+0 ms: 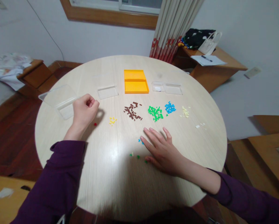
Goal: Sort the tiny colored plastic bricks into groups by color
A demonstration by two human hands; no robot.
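My left hand (85,109) is closed above the table's left side, near a clear box (66,110); what its fingers hold, if anything, is hidden. A red piece (95,124) lies just below it. My right hand (161,149) is spread low over the table, its index fingertip beside small blue pieces (139,140). Green pieces (138,157) lie left of its thumb. Farther back are piles of yellow pieces (112,120), brown pieces (132,112), green bricks (155,113), blue bricks (170,107) and cream pieces (185,112).
An open orange box (136,86) stands at the back of the round table (102,186), between a clear tray (108,92) and an open clear case (173,89). White pieces (197,126) lie at the right. Behind is a side desk (232,60) with a bag and paper.
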